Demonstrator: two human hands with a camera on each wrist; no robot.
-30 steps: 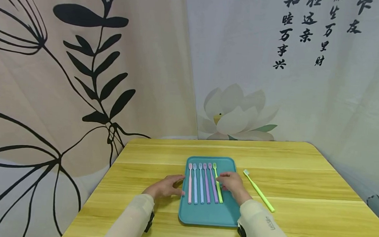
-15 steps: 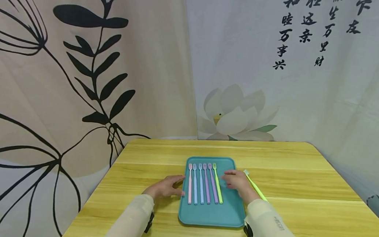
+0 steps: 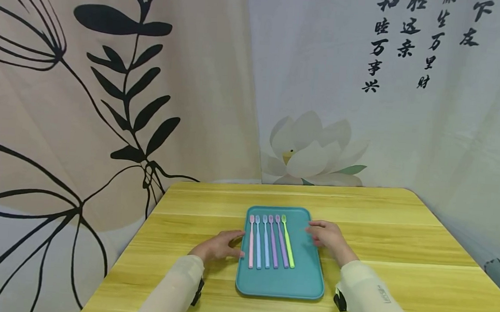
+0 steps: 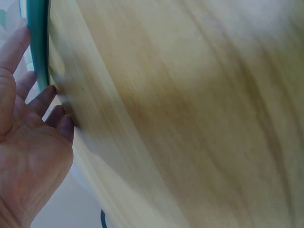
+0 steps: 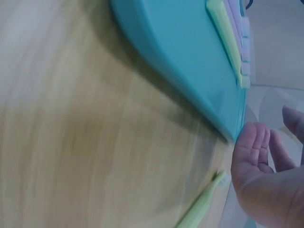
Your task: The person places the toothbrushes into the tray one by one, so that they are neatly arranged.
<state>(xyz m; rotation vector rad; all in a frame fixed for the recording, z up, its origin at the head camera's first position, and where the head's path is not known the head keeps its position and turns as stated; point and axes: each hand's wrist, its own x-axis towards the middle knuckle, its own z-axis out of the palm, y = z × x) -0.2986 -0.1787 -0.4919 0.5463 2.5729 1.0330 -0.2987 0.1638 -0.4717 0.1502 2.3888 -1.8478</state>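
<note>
A teal tray (image 3: 277,286) carries a row of several toothbrushes: a pink one (image 3: 251,243) at the left, then blue ones, purple ones and a green toothbrush (image 3: 288,243) at the right end. My left hand (image 3: 217,246) touches the tray's left rim with its fingertips, thumb apart from the fingers. In the head view my right hand (image 3: 329,238) hovers at the tray's right edge, fingers loosely bent, with nothing in it. A second green toothbrush (image 5: 202,204) lies on the table beside the tray; the right arm hides it in the head view.
The wooden table (image 3: 401,234) extends around the tray on all sides. Behind it hangs a cloth backdrop (image 3: 201,99) with printed plants and writing.
My right hand has left the green toothbrush at the row's end and moved right to the tray's edge, its arm now covering the loose toothbrush. The left hand has stayed put.
</note>
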